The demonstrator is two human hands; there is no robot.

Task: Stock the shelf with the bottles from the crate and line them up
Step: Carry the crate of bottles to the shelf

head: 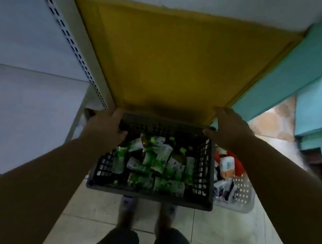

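Left hand: the left hand [106, 130] grips the far left corner of the crate [149, 193], fingers curled over the rim.
Right hand: the right hand [228, 129] lies on the far right corner, thumb over the rim; whether the fingers wrap it, I cannot tell.
Bottles: the bottles [152, 160] lie jumbled inside the crate, between and below both hands.
Shelf: the yellow shelf [172, 63] runs bare just beyond the hands.
Risk: held only at the far corners, the crate could likely tip toward the person and spill bottles.
Risk: its far rim might catch the shelf edge.
Room: tiled floor [223, 237] beneath; a light basket [236, 193] of packets sits below the right hand.
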